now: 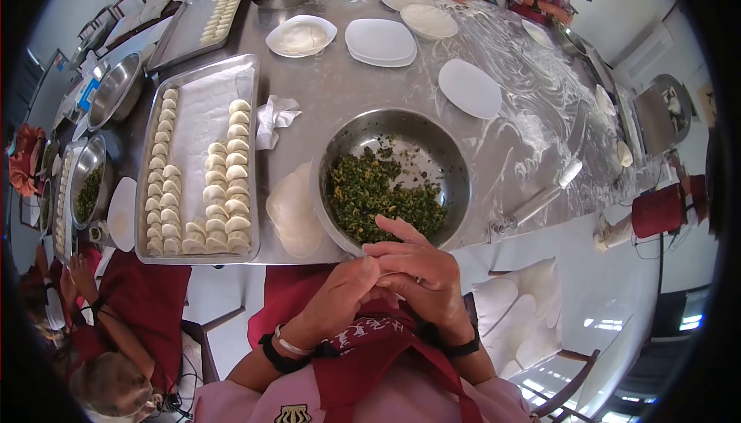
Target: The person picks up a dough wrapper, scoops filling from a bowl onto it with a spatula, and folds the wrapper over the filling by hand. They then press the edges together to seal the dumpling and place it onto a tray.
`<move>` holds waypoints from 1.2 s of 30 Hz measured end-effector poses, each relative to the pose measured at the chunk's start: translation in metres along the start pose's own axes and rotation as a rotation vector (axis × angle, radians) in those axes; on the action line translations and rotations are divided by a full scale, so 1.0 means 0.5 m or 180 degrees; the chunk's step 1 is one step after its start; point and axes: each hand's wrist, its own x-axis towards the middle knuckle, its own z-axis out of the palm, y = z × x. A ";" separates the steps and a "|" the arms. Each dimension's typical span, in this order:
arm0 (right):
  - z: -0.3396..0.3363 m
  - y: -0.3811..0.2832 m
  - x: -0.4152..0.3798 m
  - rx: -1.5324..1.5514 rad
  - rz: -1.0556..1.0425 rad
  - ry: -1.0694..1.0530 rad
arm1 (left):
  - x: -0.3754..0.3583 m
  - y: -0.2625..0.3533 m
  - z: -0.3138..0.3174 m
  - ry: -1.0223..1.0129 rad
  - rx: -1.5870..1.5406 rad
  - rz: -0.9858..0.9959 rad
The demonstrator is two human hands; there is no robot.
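My left hand point(338, 293) and my right hand point(423, 267) meet at the near rim of a steel bowl point(458, 162). Their fingers are closed together around what looks like a dumpling, mostly hidden, with only a pale sliver showing. My right index finger points up over the bowl. Chopped green filling point(370, 195) with yellow bits lies inside the bowl. Left of it, round dough wrappers point(292, 218) overlap on the steel table. Further left stands a metal tray point(202, 106) with rows of folded dumplings point(238, 168) along both sides.
White plates point(471, 89) and a plate of wrappers point(301, 37) stand across the table. A rolling-pin-like cylinder point(538, 205) lies right, near floury streaks. A crumpled tissue point(275, 120) touches the tray. Co-workers sit opposite and at left; a cushioned chair point(521, 307) is at right.
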 end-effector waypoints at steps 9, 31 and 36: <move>0.014 -0.023 -0.002 -0.0337 0.0138 0.0277 | 0.003 0.009 0.009 0.0090 -0.0636 0.0077; 0.031 0.012 0.002 -0.1740 -0.0560 0.0288 | 0.002 0.033 0.021 0.0313 -0.0955 0.0358; 0.041 0.011 0.003 -0.1503 -0.0494 0.0546 | 0.002 0.038 0.014 0.0277 -0.1017 0.0364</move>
